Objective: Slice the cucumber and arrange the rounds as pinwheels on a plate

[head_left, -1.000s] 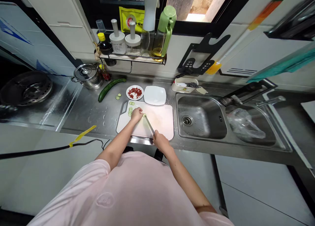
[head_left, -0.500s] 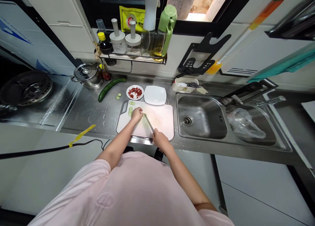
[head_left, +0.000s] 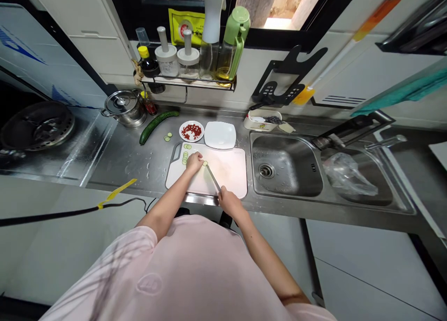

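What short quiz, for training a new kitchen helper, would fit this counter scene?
1. Which hand grips the knife?
2. True or false: the whole cucumber lies on the cutting board.
3. What is on the round white plate?

Key:
1. The right hand.
2. False: it lies on the steel counter, beyond the board.
3. Small chopped red pieces; what food they are is too small to tell.
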`<state>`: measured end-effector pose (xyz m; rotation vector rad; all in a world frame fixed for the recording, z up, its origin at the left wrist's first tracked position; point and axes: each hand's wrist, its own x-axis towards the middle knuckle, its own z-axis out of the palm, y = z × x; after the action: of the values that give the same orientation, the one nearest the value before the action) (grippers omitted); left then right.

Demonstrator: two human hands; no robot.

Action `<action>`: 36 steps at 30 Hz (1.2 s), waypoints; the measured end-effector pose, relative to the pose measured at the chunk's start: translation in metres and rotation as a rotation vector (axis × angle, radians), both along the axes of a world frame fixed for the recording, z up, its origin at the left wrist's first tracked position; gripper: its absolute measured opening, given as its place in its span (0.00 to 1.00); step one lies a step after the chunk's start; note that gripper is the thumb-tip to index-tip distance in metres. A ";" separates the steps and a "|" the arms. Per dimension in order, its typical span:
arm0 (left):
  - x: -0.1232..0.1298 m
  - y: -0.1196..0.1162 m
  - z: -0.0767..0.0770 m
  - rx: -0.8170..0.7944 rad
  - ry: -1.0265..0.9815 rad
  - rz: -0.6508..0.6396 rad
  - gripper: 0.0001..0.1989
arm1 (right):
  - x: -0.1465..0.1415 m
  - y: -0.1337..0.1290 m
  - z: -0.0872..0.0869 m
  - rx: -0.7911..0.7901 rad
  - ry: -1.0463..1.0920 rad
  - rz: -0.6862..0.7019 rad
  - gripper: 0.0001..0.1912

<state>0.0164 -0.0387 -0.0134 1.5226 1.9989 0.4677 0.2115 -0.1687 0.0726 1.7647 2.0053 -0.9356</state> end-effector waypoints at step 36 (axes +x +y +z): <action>0.015 -0.037 0.008 0.189 0.115 -0.156 0.12 | 0.012 -0.004 0.001 -0.009 0.044 -0.026 0.13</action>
<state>0.0317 -0.0756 -0.0052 1.8441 1.9473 0.5275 0.2238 -0.1732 0.0736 1.7840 2.0059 -0.9985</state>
